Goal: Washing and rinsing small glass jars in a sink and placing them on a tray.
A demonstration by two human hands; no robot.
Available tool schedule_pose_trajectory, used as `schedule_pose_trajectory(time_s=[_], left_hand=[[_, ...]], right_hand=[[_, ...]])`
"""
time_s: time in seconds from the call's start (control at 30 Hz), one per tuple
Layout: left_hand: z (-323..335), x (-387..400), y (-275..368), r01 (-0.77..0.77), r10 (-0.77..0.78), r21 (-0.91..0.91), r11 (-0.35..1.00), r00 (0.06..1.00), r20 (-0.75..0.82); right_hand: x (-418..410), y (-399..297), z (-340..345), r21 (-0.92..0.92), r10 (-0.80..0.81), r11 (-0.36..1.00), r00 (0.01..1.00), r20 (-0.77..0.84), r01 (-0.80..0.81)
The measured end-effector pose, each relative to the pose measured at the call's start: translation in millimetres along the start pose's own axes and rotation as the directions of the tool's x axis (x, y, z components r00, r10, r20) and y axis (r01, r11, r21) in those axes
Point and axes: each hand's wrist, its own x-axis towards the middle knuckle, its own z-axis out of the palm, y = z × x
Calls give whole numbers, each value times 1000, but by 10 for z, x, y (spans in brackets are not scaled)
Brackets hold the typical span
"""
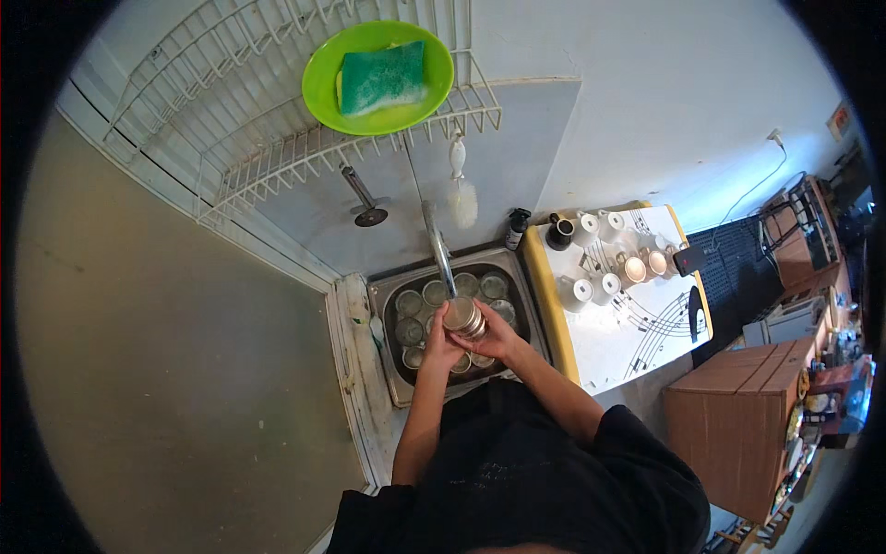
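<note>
A ridged round cup or glass [462, 317] is held between both my hands, just below the mouth of the chrome faucet [437, 242]. Its near-left side is gripped by my left hand [441, 345]. On the opposite side, the fingers of my right hand [495, 335] wrap around it. Whether water is running cannot be made out. Beneath my hands, several clear glasses [409, 302] stand in the stainless steel sink [389, 382]; my hands and forearms hide some of them.
Above hangs a white wire rack [263, 163] bearing a green bowl [315, 86] with a soapy sponge [383, 77]. A bottle brush [462, 202] hangs beneath. Right of the sink, a dark bottle [516, 228] stands beside a table [602, 353] with several mugs [576, 293].
</note>
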Motion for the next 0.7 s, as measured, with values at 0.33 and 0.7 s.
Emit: schedule_pose_trajectory(time_s=[0.33,0.7], left_hand=[[66,-84,109,-41,41,4,999,998,48],[-16,-147,12,43,-36,-115,992,997,64]], right_hand=[[-93,64,165,-196,-136,968,985,105,155],[-391,168,654,-724,-345,-666,785,514,182]])
